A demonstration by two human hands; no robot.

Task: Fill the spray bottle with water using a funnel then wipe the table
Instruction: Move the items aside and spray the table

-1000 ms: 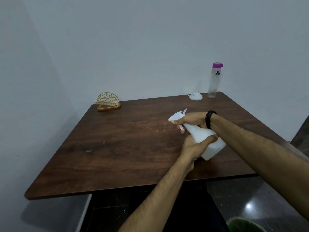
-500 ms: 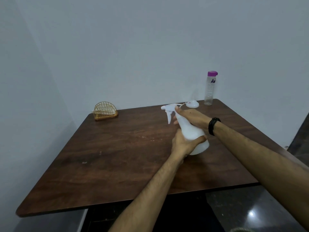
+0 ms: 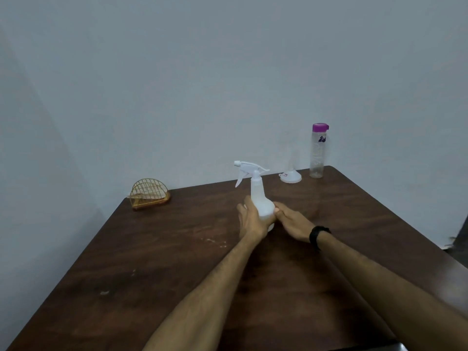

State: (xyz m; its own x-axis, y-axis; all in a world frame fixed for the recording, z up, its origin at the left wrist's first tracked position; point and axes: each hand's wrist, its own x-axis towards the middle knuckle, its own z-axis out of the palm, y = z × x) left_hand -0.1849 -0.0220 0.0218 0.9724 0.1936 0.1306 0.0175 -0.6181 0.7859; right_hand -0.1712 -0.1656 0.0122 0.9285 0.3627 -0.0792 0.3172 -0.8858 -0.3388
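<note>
A white spray bottle (image 3: 258,196) with its trigger head on stands upright on the dark wooden table (image 3: 177,262), near the middle. My left hand (image 3: 250,220) grips the bottle's lower body from the left. My right hand (image 3: 291,222) lies at the bottle's right side, thumb touching it, fingers fairly straight. A white funnel (image 3: 291,177) sits upside down at the back of the table. To its right stands a clear water bottle (image 3: 317,152) with a purple cap.
A golden wire napkin holder (image 3: 149,193) sits at the table's back left corner. White walls close in behind and to the left. The table's right edge drops to a dark floor (image 3: 458,244).
The spray bottle went from tilted in both hands to upright on the table, farther from me. My right hand came off the neck and now lies beside the body.
</note>
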